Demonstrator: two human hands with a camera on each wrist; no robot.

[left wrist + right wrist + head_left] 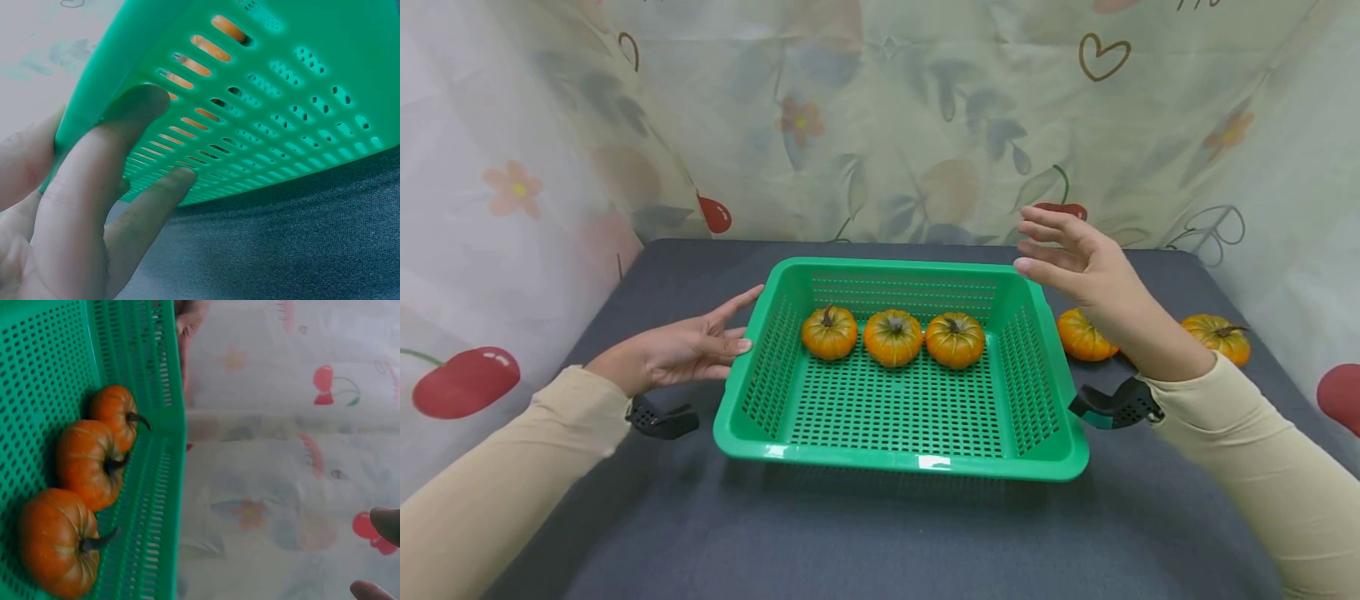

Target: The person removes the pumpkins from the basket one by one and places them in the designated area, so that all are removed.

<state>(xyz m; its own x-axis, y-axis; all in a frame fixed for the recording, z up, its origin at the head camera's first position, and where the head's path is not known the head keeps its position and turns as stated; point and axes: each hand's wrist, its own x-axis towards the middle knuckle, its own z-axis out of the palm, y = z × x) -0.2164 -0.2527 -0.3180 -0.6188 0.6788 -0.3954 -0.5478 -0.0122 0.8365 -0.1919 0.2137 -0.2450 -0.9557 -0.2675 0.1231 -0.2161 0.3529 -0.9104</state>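
Observation:
A green plastic basket (898, 408) with slotted walls stands mid-table. Three small orange pumpkins, the left (829, 333), middle (892, 338) and right one (955, 341), sit in a row near its back wall. At the basket's left side, my left hand (688, 346) holds the rim, thumb over it; the left wrist view shows fingers (147, 206) against the outer wall below. My right hand (1090, 262) is raised above the basket's back right corner, fingers loosely bent, holding nothing. Only two of its fingertips (387, 525) show in the right wrist view.
Right of the basket, a pumpkin (1082, 337) lies partly behind my right forearm, and another pumpkin (1217, 335) lies farther right. The dark cloth-covered table (880, 533) ends at floral curtains (895, 125) behind and on both sides.

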